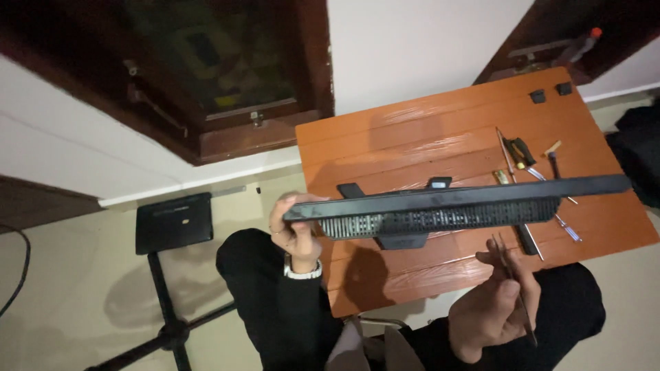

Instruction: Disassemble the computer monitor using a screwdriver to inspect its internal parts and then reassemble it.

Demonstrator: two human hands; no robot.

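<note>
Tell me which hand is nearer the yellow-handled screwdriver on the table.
Right. The right hand, gripping a thin metal tool, sits below the screwdriver; the left hand grips the monitor's far end.

White wall point(412, 48), dark wooden window frame point(261, 130), beige floor point(82, 288), orange table point(412, 144)

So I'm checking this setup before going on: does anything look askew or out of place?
The long black vented panel is held edge-up above the orange table, gripped only at its end by the left hand. The right hand holds a thin metal tool. Screwdrivers lie scattered.
</note>
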